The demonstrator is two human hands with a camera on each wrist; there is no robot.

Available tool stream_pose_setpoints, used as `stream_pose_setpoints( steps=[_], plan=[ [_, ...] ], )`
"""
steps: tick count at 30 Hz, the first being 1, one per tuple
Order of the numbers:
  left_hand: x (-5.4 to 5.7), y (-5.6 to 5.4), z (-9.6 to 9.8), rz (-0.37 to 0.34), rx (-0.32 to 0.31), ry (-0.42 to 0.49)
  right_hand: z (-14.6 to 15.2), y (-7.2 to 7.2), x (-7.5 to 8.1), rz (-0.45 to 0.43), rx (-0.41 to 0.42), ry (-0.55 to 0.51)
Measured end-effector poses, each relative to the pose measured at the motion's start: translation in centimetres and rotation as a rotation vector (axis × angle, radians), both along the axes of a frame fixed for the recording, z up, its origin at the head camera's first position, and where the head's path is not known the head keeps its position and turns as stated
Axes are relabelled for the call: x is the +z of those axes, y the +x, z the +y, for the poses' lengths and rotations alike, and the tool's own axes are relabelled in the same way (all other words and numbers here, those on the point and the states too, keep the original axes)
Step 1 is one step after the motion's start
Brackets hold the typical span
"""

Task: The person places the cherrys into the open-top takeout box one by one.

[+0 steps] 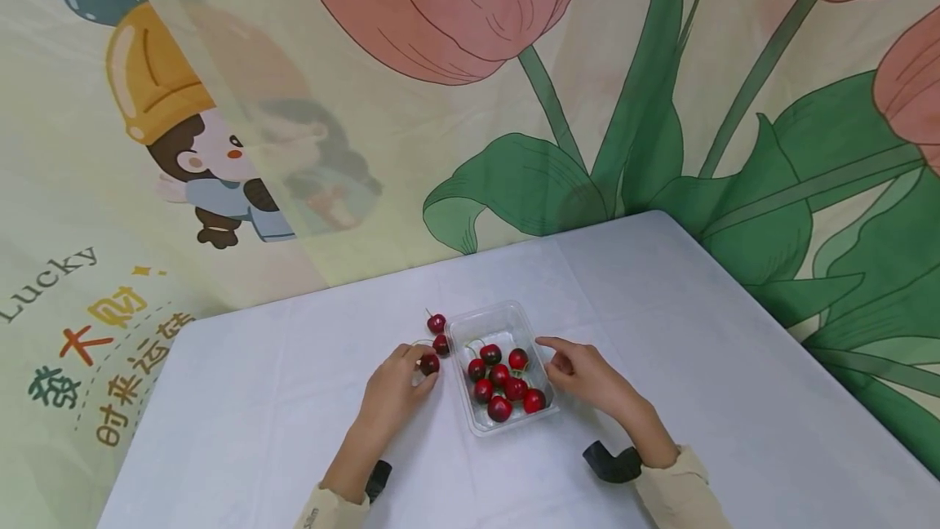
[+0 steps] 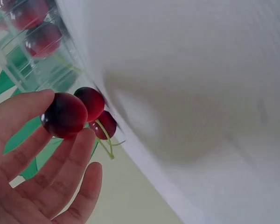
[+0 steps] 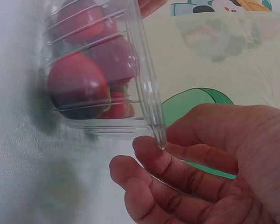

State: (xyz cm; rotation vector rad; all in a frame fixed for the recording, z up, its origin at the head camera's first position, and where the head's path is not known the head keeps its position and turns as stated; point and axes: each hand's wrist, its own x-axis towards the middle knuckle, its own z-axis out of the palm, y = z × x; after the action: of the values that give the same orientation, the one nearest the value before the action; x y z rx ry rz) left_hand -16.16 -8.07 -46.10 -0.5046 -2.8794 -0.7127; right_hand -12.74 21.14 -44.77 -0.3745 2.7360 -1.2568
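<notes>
Thumb and fingers of my left hand [image 1: 396,386] pinch a dark red cherry [image 2: 64,115], just left of a clear plastic box [image 1: 479,424]. Two more cherries, one upper [image 1: 436,323] and one lower [image 1: 441,344], lie beyond it along the box's left side, with green stems showing in the left wrist view. Inside the box sit several glossy red cherries [image 1: 499,408], mostly toward its near end. My right hand [image 1: 587,378] is at the box's right side, its thumb and fingertips at the rim corner [image 3: 161,137] in the right wrist view; its other fingers curl below.
A white cloth covers the table [image 1: 308,366]. Its far edge meets a printed curtain [image 1: 382,186] with tulips and a cartoon figure. A black wrist mount [image 1: 613,462] hangs by the right forearm, and another [image 1: 379,480] by the left.
</notes>
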Motion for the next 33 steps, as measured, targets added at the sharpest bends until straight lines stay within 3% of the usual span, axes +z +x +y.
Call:
stream_pose_setpoints(
  steps=[14, 21, 28, 33],
  plan=[
    [1.5, 1.1, -0.4, 0.114, -0.025, 0.002, 0.1, -0.1, -0.1, -0.015, -0.014, -0.002],
    [2.4, 1.7, -0.2, 0.245, -0.034, -0.02, 0.1, -0.1, -0.1, -0.01, -0.006, -0.003],
    [3.4, 2.3, 0.1, 0.275, -0.049, -0.012, 0.1, -0.1, -0.1, -0.012, -0.009, -0.006],
    [4.0, 2.7, 0.4, 0.336, -0.078, 0.001, 0.1, -0.1, -0.2, -0.004, 0.0, -0.006]
  ],
)
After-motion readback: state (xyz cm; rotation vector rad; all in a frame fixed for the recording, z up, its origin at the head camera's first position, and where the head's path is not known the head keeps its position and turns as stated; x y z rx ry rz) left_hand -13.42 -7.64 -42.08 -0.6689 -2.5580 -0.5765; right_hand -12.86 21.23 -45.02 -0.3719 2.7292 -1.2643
